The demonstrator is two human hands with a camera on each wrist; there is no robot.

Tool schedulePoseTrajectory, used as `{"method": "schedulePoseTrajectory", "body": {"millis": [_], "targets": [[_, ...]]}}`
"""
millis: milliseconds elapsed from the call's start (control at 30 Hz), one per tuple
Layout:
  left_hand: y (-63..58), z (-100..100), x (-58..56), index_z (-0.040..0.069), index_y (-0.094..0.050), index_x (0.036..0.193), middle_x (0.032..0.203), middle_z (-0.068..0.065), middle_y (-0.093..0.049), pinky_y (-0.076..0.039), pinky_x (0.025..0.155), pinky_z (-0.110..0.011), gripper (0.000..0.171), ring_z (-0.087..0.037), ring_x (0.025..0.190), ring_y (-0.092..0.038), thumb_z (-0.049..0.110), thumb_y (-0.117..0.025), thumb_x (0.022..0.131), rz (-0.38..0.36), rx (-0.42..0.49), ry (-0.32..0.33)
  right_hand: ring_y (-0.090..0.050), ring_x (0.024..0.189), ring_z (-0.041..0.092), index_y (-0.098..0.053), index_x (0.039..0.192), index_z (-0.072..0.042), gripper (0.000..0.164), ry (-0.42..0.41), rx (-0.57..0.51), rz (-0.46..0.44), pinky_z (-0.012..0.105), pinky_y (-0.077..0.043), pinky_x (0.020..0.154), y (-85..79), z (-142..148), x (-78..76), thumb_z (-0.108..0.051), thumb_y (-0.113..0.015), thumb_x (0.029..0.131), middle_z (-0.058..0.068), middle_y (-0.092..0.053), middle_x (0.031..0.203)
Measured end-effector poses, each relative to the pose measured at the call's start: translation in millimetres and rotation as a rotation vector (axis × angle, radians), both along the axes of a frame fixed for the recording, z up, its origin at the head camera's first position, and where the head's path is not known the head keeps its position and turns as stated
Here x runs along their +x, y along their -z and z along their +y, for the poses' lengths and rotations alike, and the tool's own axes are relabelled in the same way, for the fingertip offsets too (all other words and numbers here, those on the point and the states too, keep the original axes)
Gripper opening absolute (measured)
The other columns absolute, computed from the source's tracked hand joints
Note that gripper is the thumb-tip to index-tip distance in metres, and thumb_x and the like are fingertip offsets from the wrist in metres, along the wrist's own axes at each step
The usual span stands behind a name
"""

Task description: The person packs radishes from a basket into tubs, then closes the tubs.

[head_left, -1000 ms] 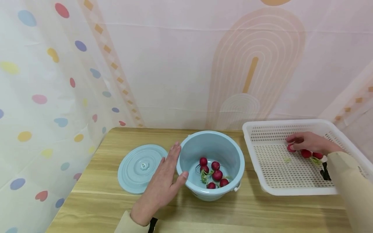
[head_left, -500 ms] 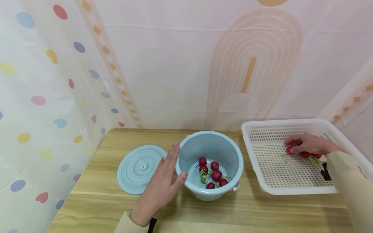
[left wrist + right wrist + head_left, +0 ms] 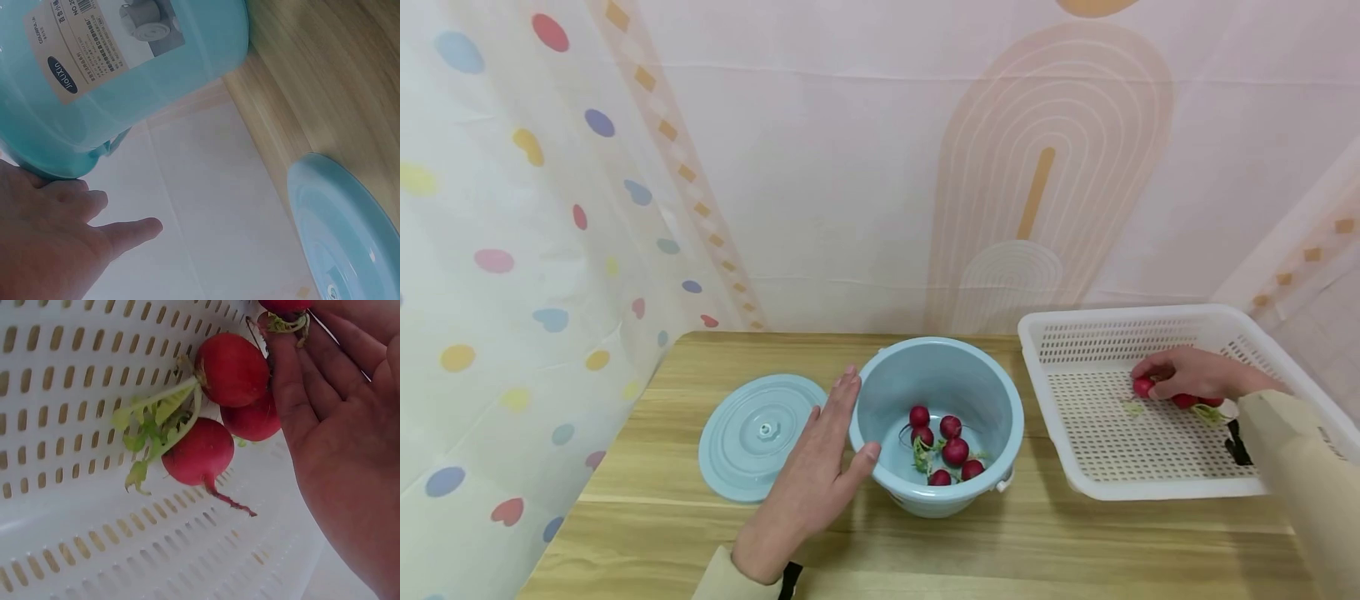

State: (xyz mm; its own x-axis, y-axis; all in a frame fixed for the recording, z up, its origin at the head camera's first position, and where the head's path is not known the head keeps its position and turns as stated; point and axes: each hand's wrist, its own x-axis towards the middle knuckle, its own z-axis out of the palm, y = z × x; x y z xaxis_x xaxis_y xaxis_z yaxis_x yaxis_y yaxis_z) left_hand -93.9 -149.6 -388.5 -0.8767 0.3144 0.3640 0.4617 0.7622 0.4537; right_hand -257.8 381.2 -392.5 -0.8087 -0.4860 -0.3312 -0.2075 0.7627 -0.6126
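Observation:
My right hand reaches into the white perforated basket and pinches a red radish between thumb and fingers. Part of that radish shows at the top of the right wrist view. Just beside the hand lie several other radishes, with pale green leaf stubs; from the head they are partly covered by the hand. My left hand, its fingers straight, rests against the left of the light blue bucket. Several radishes lie on the bucket's bottom.
A round light blue lid lies flat on the wooden table, left of the bucket. The basket stands to the bucket's right with a narrow gap between. A patterned cloth hangs behind the table.
The right hand's fingers have settled around the radish, which has shifted slightly. The left hand stays at the bucket, and the whole view drifts a little to the left.

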Motion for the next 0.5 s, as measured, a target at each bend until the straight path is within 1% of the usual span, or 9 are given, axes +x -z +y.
{"method": "schedulePoseTrajectory", "body": {"millis": [133,267,400,500], "targets": [[0.0,0.8,-0.6,0.008,-0.020,0.166,0.174,-0.001,-0.013,-0.027,0.117,-0.068,0.076,-0.024,0.158,-0.017,0.037,-0.053,0.105,-0.004,0.001,0.006,-0.062,0.096,0.021,-0.064,0.127,0.010,0.040,0.008,0.032,0.055,0.030,-0.054,0.072,-0.1,0.1,1.6,-0.011,-0.073,0.094,0.022,-0.069,0.118],[-1.1,1.7,-1.4,0.009,-0.019,0.166,0.174,0.001,-0.012,-0.027,0.118,-0.068,0.076,-0.023,0.158,-0.017,0.038,-0.053,0.105,-0.008,0.005,0.010,-0.061,0.094,0.017,-0.067,0.126,0.006,0.037,0.014,0.064,0.142,0.028,-0.051,0.074,-4.7,2.3,3.2,-0.014,-0.073,0.095,0.015,-0.071,0.115],[-0.8,2.8,-2.7,0.009,-0.019,0.166,0.174,0.001,-0.012,-0.027,0.118,-0.067,0.076,-0.022,0.158,-0.017,0.039,-0.053,0.105,-0.005,0.002,0.004,-0.060,0.089,0.013,-0.069,0.125,0.002,0.034,0.015,0.070,0.240,0.028,-0.050,0.076,-15.4,2.8,5.2,-0.013,-0.073,0.095,0.009,-0.072,0.112],[-0.3,4.2,-4.0,0.009,-0.020,0.166,0.174,0.001,-0.012,-0.027,0.118,-0.067,0.076,-0.023,0.158,-0.017,0.038,-0.053,0.105,-0.007,0.000,-0.001,-0.061,0.092,0.008,-0.072,0.124,-0.002,0.033,0.036,0.079,0.306,0.025,-0.050,0.079,-27.3,0.4,8.6,-0.014,-0.073,0.094,0.006,-0.073,0.112]]}}
